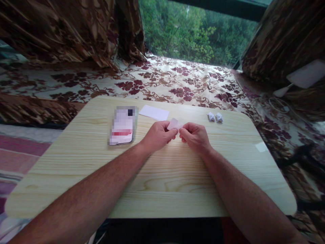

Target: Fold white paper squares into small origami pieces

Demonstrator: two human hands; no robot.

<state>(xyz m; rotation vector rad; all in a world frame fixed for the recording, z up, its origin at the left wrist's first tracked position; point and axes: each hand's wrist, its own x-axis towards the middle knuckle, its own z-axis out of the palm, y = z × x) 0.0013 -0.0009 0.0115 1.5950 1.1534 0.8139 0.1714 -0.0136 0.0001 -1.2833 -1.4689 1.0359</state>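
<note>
Left hand (158, 135) and right hand (194, 135) pinched a small pale paper (174, 124) above the smooth wood-grain worktop (165, 183); rounded corners, bare near edge; phone (122, 126) lay left.

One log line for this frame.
left hand: pinching paper | right hand: pinching same paper | table: phone, sheet, folded pieces

No legible text anywhere; phone (123, 126) screen blurred, unreadable.

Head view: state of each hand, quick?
Left hand: closed, pinching the small paper piece.
Right hand: closed, pinching the same piece from its other side.
</note>
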